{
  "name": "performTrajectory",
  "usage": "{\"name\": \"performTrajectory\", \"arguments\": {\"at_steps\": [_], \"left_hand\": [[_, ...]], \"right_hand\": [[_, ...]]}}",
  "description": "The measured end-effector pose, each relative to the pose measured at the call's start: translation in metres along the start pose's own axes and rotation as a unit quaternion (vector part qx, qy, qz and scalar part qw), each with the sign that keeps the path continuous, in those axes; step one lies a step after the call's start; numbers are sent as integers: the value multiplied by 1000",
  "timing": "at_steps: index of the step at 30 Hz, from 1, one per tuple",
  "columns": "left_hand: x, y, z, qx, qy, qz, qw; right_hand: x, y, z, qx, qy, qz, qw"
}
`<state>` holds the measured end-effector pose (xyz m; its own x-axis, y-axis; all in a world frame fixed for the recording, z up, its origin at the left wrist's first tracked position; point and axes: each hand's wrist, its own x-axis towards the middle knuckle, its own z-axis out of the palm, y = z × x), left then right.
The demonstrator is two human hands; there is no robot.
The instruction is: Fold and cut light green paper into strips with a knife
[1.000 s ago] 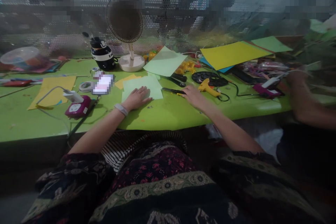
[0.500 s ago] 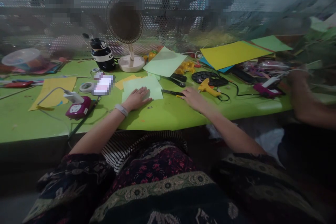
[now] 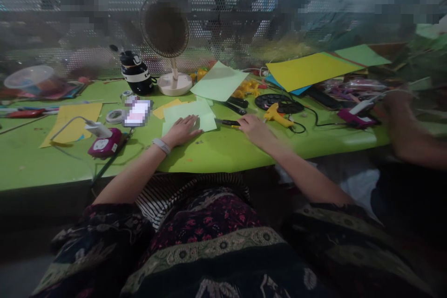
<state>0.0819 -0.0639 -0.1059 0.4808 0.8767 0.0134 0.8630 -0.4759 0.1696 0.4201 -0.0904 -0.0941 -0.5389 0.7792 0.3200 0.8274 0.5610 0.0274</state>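
Note:
My left hand (image 3: pixel 183 131) lies flat on a light green sheet of paper (image 3: pixel 206 118), fingers stretched out. A grey band circles that wrist. Just to the right, my right hand (image 3: pixel 254 130) is closed round the handle end of what look like scissors (image 3: pixel 226 122). Their dark blades point left to the paper's right edge, and a bit of yellow shows by my fingers. Most of the handle is hidden under the hand. Beyond them lies a black stapler-like tool (image 3: pixel 236 106), partly under another pale green sheet (image 3: pixel 220 81).
To the right are a yellow glue gun (image 3: pixel 277 115), a black round tray (image 3: pixel 268 102) and a purple power adapter (image 3: pixel 356 118). A fan (image 3: pixel 174 84), bottle (image 3: pixel 138 74), phone (image 3: pixel 137 112) and tape roll (image 3: pixel 114 116) stand or lie left. Another person's arm (image 3: pixel 405 135) reaches in at right.
My right hand has shifted slightly left along with the scissors. My left hand stays on the paper, its fingers a little more drawn in.

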Motion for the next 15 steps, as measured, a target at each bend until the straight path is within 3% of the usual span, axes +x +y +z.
{"name": "performTrajectory", "arguments": {"at_steps": [4,9,15], "left_hand": [[0,-1,1,-8,6,0,1000],[0,0,1,-8,9,-1,1000],[1,7,-6,45,45,-63,996]], "right_hand": [[2,-11,-5,-37,32,-24,998],[4,-13,0,-46,20,-38,998],[21,-4,5,-4,25,-51,998]]}}
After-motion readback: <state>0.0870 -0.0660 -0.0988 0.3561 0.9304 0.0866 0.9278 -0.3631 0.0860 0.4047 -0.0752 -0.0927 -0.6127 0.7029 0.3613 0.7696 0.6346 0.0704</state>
